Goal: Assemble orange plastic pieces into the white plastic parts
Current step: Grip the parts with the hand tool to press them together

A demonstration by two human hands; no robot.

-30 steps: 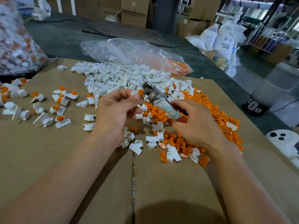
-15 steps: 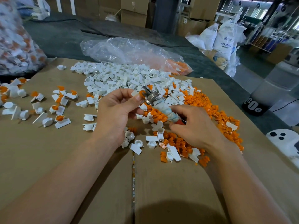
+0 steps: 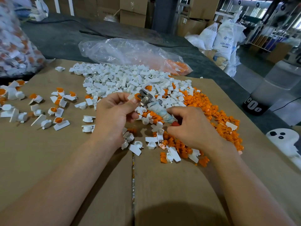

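My left hand (image 3: pixel 114 115) pinches a white plastic part with an orange piece (image 3: pixel 136 96) set in it, held above the cardboard. My right hand (image 3: pixel 192 128) grips a metal-headed tool (image 3: pixel 147 99) by its cloth-wrapped handle, and the metal head presses against the orange piece. A heap of white parts (image 3: pixel 123 79) lies behind the hands. Loose orange pieces (image 3: pixel 211 111) spread out to the right and under my right hand.
Finished white-and-orange assemblies (image 3: pixel 57 110) lie scattered at the left on the cardboard sheet (image 3: pixel 162 185). A clear plastic bag (image 3: pixel 130 53) with orange pieces lies behind the heap, and a full bag (image 3: pixel 14 43) stands at far left. A black-based container (image 3: pixel 254 106) stands off the table's right edge.
The tool's head has dropped slightly and stays against the orange piece in my left hand. Both hands have hardly shifted.
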